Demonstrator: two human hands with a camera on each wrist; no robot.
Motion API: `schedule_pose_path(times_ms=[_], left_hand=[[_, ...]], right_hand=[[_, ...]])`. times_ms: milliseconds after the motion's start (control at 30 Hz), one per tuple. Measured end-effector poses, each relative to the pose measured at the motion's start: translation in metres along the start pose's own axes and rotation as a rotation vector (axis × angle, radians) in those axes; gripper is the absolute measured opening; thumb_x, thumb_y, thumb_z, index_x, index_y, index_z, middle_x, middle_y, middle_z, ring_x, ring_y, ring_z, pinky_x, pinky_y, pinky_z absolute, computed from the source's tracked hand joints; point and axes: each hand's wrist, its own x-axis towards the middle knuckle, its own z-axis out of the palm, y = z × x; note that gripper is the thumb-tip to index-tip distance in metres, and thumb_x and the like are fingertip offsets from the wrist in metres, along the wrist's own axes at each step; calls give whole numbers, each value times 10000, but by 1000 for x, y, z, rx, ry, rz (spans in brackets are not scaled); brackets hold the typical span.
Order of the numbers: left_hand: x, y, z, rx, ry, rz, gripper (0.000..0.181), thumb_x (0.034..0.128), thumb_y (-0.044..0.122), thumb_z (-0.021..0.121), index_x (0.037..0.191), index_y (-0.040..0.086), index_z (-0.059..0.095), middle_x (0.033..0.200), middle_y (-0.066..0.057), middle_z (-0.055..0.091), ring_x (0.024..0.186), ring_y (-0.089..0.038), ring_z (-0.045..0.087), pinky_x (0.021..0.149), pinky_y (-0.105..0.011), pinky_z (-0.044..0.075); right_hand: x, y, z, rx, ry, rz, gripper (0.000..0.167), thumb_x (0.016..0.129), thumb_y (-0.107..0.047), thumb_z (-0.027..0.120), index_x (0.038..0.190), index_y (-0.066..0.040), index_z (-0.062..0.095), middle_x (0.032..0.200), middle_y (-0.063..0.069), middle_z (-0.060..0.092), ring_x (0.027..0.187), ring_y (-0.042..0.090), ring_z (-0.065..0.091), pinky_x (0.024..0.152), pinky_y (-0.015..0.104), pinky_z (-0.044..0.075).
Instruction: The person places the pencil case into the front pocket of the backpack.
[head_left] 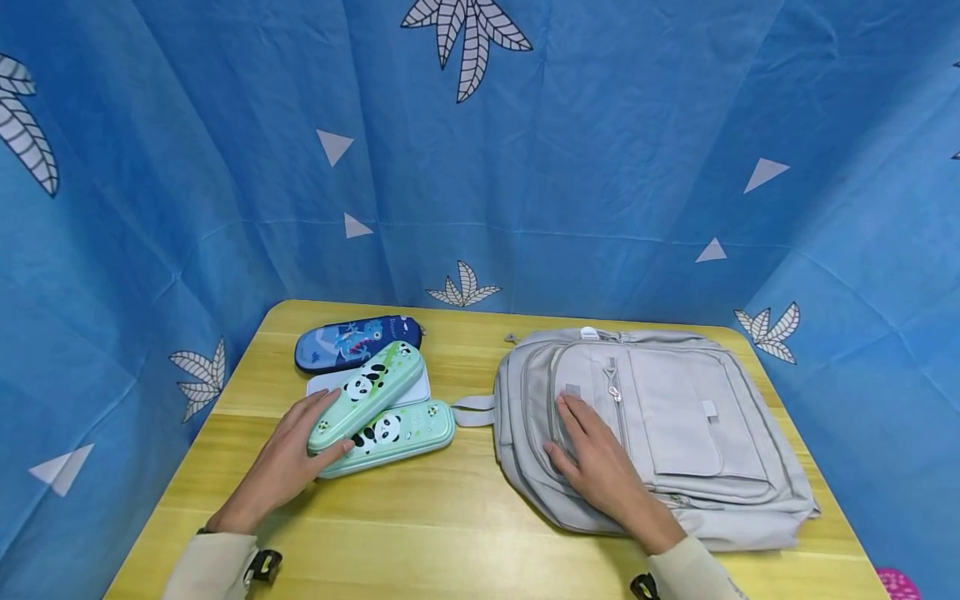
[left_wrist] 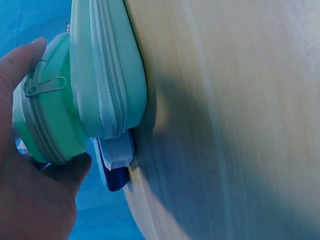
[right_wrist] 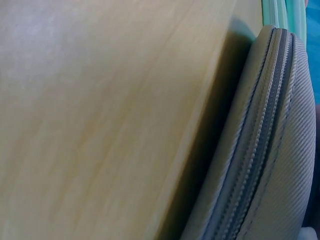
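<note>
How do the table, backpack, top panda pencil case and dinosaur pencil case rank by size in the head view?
Largest to smallest:
1. Table
2. Backpack
3. Unsure: the top panda pencil case looks longer than the dinosaur pencil case, but it's nearer, so I won't rank them.

The head view is bright and mostly sharp, a pale sheen lying on the worktop (head_left: 465, 525). Both wrist views are dimmer and softer, with glare in one upper corner and dark shadow beside the lower green pencil case (left_wrist: 127, 85) and grey backpack (right_wrist: 280, 150).
</note>
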Motion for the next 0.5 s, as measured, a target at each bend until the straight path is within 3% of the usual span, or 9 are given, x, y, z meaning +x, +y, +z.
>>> schedule_pose_path(times_ms=[233,500], left_hand=[[-1,0,1,-7,7,3,832,1036,464,752,1720,210,352,1734,-241,318,1579,-527,334,1187,-780,356],[-1,0,1,-7,-4,-23,838,1036,504,737,1726,245,337,1745,-221,303,1572,-533,346,1171,-786,372]], right_hand=[[1,0,2,-13,-71,43,731,1026,-295,764,1597,66,485,1668,245,481,1546,439,469,1251,647,385],[3,3,1,-44,-129,56,721,1063,-311,709,1617,71,449,1707,249,423,1585,444,413,1265,638,372]])
